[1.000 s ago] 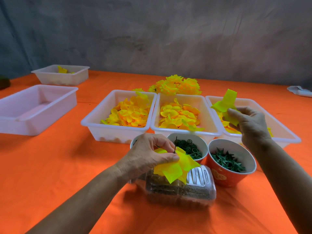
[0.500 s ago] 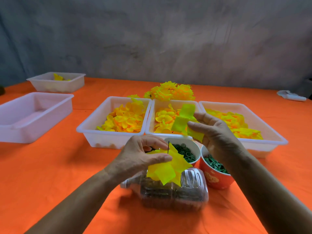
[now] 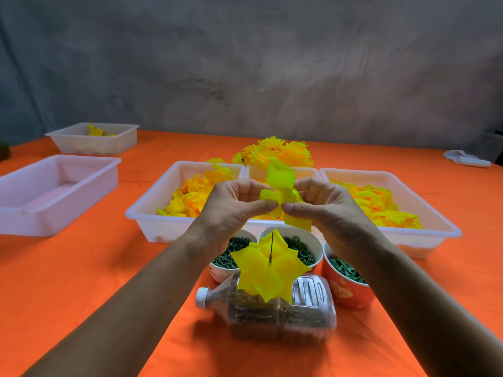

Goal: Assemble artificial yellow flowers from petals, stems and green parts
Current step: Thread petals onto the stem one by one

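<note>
Head view. Left hand (image 3: 231, 208) and right hand (image 3: 326, 210) meet above the desk (image 3: 81, 268) centre, each grip pinching the same yellow petal piece (image 3: 280, 186). Below them, a partly built flower (image 3: 269, 270) on a dark stem (image 3: 271, 247) stands over the clear bottle (image 3: 277, 311) near the front edge. Three petal trays (image 3: 152, 213) sit behind three cups of green parts (image 3: 302, 247).

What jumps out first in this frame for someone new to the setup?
Both hands, left hand and right hand, meet mid-frame pinching a yellow-green petal piece above the trays. Just below, a partly built yellow flower with a thin dark stem poking up sits on a clear plastic bottle lying on its side. Behind them, white trays of yellow-orange petals span the orange tablecloth.
</note>
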`<state>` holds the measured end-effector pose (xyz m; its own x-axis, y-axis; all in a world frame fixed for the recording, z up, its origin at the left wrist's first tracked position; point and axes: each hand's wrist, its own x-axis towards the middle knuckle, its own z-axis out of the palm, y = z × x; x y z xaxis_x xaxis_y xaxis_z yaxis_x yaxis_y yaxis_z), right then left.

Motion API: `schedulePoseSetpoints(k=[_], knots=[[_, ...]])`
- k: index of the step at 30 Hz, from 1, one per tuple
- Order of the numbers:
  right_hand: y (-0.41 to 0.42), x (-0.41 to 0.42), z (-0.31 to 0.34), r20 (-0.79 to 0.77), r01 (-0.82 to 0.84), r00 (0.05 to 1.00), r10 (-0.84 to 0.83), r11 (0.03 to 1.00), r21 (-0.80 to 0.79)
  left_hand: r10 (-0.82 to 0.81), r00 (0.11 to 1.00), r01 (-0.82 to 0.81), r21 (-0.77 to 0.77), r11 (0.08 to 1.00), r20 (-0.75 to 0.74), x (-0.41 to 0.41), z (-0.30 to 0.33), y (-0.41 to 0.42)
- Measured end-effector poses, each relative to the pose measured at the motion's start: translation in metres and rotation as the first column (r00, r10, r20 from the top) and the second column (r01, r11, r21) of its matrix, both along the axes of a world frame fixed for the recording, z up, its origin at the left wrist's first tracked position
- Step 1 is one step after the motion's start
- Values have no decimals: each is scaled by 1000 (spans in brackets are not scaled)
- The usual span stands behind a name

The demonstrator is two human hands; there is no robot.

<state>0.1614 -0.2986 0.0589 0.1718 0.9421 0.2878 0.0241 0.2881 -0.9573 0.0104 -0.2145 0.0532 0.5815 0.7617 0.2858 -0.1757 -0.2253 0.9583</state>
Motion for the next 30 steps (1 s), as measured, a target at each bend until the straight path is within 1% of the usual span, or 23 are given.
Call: schedulePoseSetpoints(k=[4, 7, 9, 12, 15, 19, 24, 28, 30], knots=[[-3, 6, 1, 34, 18, 999, -17, 999, -37, 95, 994, -98, 70, 993, 49, 0, -2, 0], [-2, 5, 1, 14, 22, 1000, -22, 1000, -6, 163, 985, -169, 140, 976, 55, 1, -3, -2], [0, 2, 0, 13, 74, 997, -75, 997, 33, 216, 975, -221, 227, 948, 46, 0, -4, -2], [0, 1, 0, 83, 137, 986, -145, 986, 95, 283, 959, -275, 369, 888, 32, -3, -5, -2], [-2, -2, 0, 210, 156, 959, -192, 972, 176, 340, 940, -314, 483, 817, 36, -5, -6, -4], [-3, -6, -1, 340, 202, 898, -279, 948, 244, 345, 934, -323, 619, 716, 89, -8, -11, -4], [-4, -10, -4, 447, 190, 824, -349, 913, 362, 360, 926, -321, 739, 592, 114, -11, -13, -5], [-4, -13, -9, 512, 170, 753, -414, 873, 457, 362, 921, -302, 857, 418, 148, -12, -16, -4], [-4, -13, -12, 480, 216, 769, -421, 879, 425, 377, 910, -304, 895, 326, 172, -14, -19, -2]])
